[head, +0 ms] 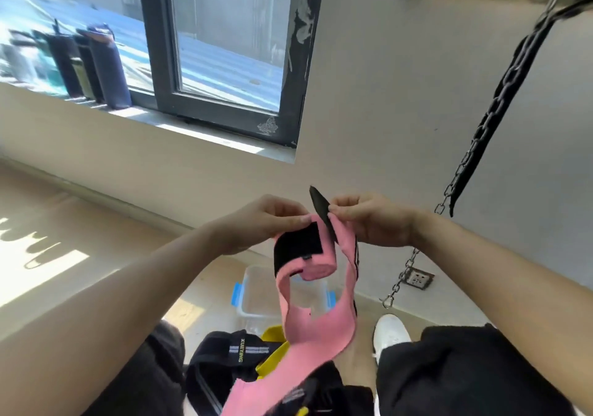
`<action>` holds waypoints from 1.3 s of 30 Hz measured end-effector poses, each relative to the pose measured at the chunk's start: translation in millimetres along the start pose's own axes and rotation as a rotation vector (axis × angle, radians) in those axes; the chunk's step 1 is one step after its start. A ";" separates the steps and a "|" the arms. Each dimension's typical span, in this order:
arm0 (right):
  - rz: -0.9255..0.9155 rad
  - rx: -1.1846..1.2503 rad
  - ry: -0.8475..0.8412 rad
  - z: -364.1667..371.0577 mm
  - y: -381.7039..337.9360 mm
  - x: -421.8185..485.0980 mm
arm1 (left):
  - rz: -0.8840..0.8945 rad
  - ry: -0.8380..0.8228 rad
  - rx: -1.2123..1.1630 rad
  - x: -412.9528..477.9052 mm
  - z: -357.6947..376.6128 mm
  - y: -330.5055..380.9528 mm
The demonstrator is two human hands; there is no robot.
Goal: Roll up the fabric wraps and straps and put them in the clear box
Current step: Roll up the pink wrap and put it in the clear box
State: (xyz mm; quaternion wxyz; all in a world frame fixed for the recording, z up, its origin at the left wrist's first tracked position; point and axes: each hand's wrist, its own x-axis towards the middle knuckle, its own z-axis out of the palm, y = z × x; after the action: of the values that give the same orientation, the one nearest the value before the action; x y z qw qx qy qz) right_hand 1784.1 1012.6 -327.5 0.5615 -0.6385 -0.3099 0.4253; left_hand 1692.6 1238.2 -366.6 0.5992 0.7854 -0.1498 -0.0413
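Note:
I hold a pink fabric wrap up in front of me. My left hand grips its partly rolled end, which bears a black hook-and-loop patch. My right hand pinches the other end by its black tab. The rest of the pink wrap hangs in a loop down to my lap. Below it on the floor stands the clear box with blue latches, open. On my lap lie black straps with grey stripes and a yellow band.
A black strap with a metal chain hangs at the right, close to my right arm. A wall socket sits low on the wall. Dark bottles stand on the window sill at the left. My white shoe rests on the floor.

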 end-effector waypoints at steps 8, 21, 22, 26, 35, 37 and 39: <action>-0.093 -0.029 0.008 2.9 -5.4 -10.9 | -0.027 -0.074 -0.038 -26.1 -6.6 1.5; -0.281 -0.573 0.065 -9.7 0.1 -29.3 | -0.103 0.117 0.109 -9.5 1.2 23.6; -0.286 -0.604 0.051 -7.9 -1.5 -27.3 | -0.109 0.100 0.132 -5.2 0.3 26.5; -0.328 -0.681 0.076 -5.0 -2.4 -13.7 | -0.106 0.071 0.188 10.8 2.6 27.9; -0.279 -0.839 0.200 -8.1 17.0 12.0 | -0.125 0.103 0.013 27.4 0.3 -13.5; -0.267 -0.902 0.250 -7.2 19.1 13.6 | -0.101 0.065 0.020 29.3 1.4 -15.7; -0.269 -0.961 0.299 -4.7 19.2 12.3 | -0.050 0.039 0.053 30.0 0.9 -17.3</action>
State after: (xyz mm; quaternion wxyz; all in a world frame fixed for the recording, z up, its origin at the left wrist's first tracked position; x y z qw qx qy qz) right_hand 1792.2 1017.9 -348.7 0.2929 -0.8325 -0.4660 0.0633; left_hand 1724.2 1232.9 -379.9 0.5795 0.8053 -0.1197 -0.0370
